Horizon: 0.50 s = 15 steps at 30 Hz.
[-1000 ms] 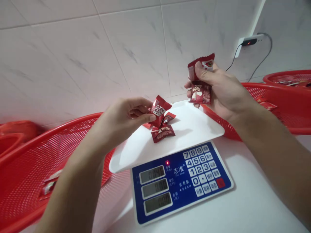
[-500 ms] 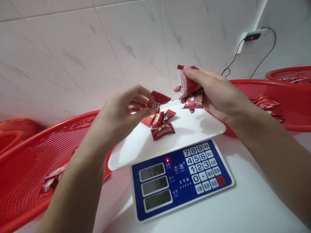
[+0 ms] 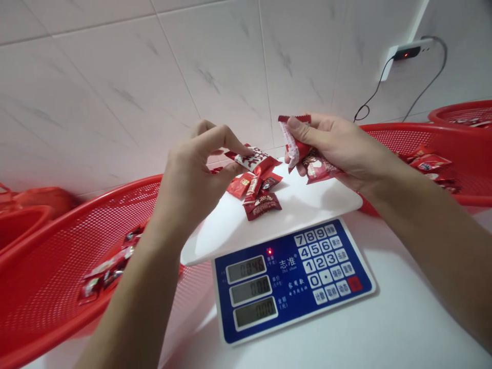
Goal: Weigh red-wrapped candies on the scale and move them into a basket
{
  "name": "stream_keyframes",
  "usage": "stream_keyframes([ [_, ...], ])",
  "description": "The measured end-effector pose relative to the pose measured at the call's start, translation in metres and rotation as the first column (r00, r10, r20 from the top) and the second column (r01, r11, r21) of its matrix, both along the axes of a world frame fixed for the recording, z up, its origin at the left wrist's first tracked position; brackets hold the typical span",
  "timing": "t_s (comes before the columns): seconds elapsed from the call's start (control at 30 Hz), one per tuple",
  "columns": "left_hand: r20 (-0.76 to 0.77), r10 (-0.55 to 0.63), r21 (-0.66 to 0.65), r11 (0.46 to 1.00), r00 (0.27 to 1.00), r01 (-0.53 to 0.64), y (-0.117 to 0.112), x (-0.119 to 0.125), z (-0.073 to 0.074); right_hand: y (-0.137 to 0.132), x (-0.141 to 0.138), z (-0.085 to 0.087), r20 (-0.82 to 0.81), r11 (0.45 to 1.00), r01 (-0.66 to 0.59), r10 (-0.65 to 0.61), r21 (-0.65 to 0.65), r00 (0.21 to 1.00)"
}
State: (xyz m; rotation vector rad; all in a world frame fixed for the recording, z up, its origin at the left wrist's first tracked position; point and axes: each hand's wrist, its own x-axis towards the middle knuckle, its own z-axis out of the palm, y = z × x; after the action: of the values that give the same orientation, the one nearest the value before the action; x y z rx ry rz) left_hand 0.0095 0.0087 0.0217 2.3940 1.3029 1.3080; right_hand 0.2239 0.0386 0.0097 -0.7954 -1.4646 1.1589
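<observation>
Pinched in my left hand [image 3: 205, 166] is a red-and-white wrapped candy [image 3: 255, 160], held just above the scale's white tray [image 3: 315, 207]. My right hand [image 3: 326, 141] is closed on several red candy packets [image 3: 298, 146], above the back right part of the tray. On the tray, a small pile of wrapped candies [image 3: 263, 205] lies below my left fingers, partly hidden by the candy they hold. The digital scale [image 3: 294, 282] has a blue panel with number keys, and its top display [image 3: 246, 269] appears to read 0.046.
A red plastic basket [image 3: 46, 287] with wrapped candies [image 3: 111, 269] stands on the left. Another red basket [image 3: 471, 174] holds candies [image 3: 432, 164] on the right, with a further basket behind. A black charger [image 3: 407, 53] and cords are at the tiled wall.
The candy in my left hand has turned, its white printed face now showing. My right hand has tilted its packets and lowered slightly. The view has shifted a little.
</observation>
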Motion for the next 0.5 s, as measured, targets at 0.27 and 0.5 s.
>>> stream_keyframes([
  [0.27, -0.109, 0.064, 0.102, 0.993, 0.992, -0.053, -0.0002, -0.0010, 0.0000, 0.0039, 0.0002, -0.0039, 0.026, 1.000, 0.004, -0.004, 0.028, 1.000],
  [0.5, -0.193, 0.091, 0.116, 0.991, 0.977, -0.069, 0.0015, -0.0006, -0.0009, 0.0002, -0.0006, -0.0004, 0.014, 1.000, 0.015, -0.015, 0.011, 1.000],
])
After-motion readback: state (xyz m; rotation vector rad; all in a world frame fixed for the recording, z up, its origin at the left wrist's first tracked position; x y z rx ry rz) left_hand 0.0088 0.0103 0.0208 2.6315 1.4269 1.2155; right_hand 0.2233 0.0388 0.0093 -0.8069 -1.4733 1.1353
